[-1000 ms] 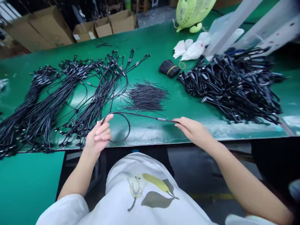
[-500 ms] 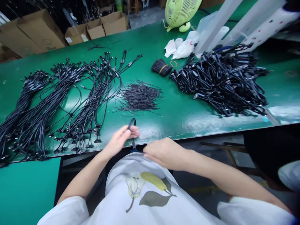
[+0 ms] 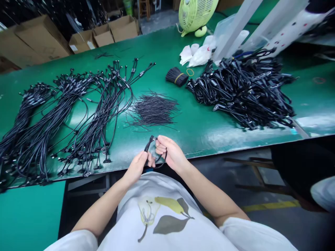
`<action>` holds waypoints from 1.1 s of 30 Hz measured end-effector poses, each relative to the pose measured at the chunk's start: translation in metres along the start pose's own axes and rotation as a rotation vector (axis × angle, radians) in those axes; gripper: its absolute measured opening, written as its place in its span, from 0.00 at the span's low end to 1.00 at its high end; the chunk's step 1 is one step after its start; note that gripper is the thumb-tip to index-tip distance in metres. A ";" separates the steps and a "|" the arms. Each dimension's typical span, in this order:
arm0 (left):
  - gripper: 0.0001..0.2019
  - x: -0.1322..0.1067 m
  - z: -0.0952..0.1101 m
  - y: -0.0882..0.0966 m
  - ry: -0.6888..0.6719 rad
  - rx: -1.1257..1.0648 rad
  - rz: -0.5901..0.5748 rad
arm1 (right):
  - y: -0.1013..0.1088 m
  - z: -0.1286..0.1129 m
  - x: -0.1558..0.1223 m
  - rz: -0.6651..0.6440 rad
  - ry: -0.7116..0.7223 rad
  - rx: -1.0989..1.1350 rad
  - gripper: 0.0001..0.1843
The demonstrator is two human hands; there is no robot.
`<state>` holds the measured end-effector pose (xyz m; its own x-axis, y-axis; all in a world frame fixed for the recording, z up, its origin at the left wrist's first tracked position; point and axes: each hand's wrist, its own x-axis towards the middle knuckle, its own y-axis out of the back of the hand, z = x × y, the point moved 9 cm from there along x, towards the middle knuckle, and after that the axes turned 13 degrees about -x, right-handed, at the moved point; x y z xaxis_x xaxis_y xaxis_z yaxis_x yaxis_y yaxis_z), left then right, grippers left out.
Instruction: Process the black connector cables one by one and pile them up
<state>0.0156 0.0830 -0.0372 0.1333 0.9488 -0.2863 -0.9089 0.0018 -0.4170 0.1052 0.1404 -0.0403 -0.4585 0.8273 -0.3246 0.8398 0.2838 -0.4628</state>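
Your left grip [image 3: 136, 168] and right grip [image 3: 170, 151] are both closed on a thin black cable [image 3: 149, 146], doubled into a small loop just over the edge of the glossy green table [image 3: 199, 139], close to your body, seemingly for control. Beyond, long black cable bundles [image 3: 98, 116] lie fanned apart, likely to avoid tangling, beside a pile of short black wires [image 3: 153, 109].

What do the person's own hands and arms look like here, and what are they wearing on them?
The left hand and right hand are bare, with no gloves, and no watch or bracelet shows. The forearms are bare too, coming out of loose short sleeves, the left sleeve and right sleeve, of a white top with a yellow pear print.
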 end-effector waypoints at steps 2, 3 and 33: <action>0.19 -0.002 -0.009 0.009 -0.025 0.116 0.056 | -0.009 0.006 -0.005 -0.034 -0.078 0.094 0.23; 0.20 -0.003 -0.014 0.011 -0.013 0.183 0.061 | -0.013 0.008 -0.008 -0.041 -0.108 0.103 0.23; 0.22 -0.048 -0.044 -0.070 0.676 -0.642 -0.316 | -0.055 -0.032 -0.031 -0.621 0.081 0.315 0.35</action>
<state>0.0903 0.0236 -0.0327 0.7128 0.5533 -0.4310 -0.4323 -0.1373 -0.8912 0.0830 0.1146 0.0215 -0.7928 0.5944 0.1344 0.2994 0.5720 -0.7637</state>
